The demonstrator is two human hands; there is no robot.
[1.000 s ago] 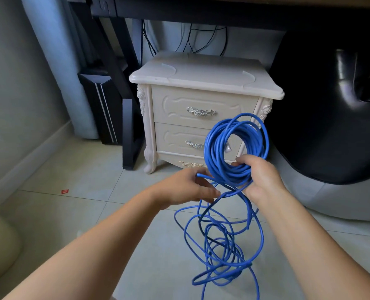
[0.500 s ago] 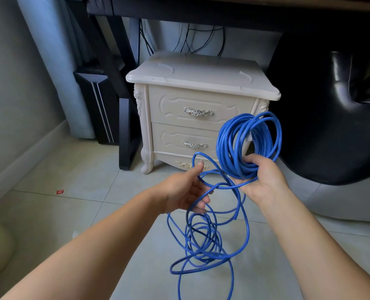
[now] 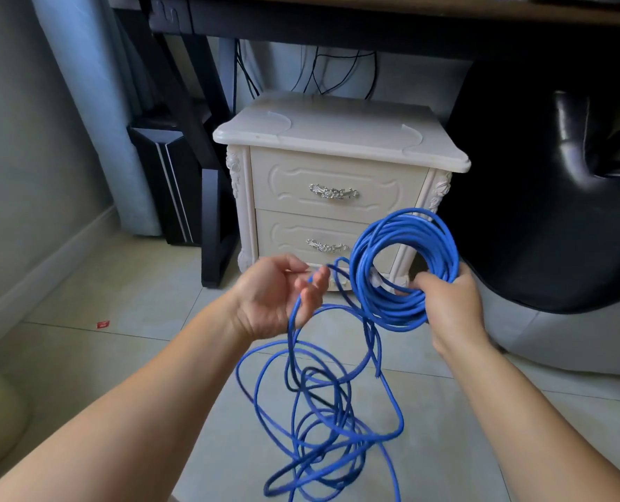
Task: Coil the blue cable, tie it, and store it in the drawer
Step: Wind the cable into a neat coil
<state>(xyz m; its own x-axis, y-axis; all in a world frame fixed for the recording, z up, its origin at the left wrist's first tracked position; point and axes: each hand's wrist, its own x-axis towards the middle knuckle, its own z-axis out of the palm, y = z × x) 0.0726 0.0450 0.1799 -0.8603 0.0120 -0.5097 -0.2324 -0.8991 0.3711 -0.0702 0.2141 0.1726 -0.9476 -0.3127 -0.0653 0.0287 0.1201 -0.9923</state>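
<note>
My right hand (image 3: 450, 302) grips a round coil of blue cable (image 3: 404, 262) made of several turns, held upright in front of the nightstand. A loose strand runs from the coil through the curled fingers of my left hand (image 3: 276, 298), held palm up to the coil's left. The rest of the cable hangs down in a tangled heap (image 3: 323, 422) toward the tiled floor. Behind stands a cream nightstand (image 3: 337, 139) with two closed drawers: the upper drawer (image 3: 334, 192) and the lower drawer (image 3: 315, 244), each with a silver handle.
A dark desk (image 3: 337, 23) spans above the nightstand, its black leg (image 3: 214, 219) standing left of it. A black computer case (image 3: 167, 182) stands against the wall. A black leather chair (image 3: 555, 175) fills the right. A small red scrap (image 3: 102, 324) lies on the tiles.
My left hand turned palm up and rose, drawing a strand of cable toward the coil. My right hand shifted right with the coil, and the hanging heap shortened.
</note>
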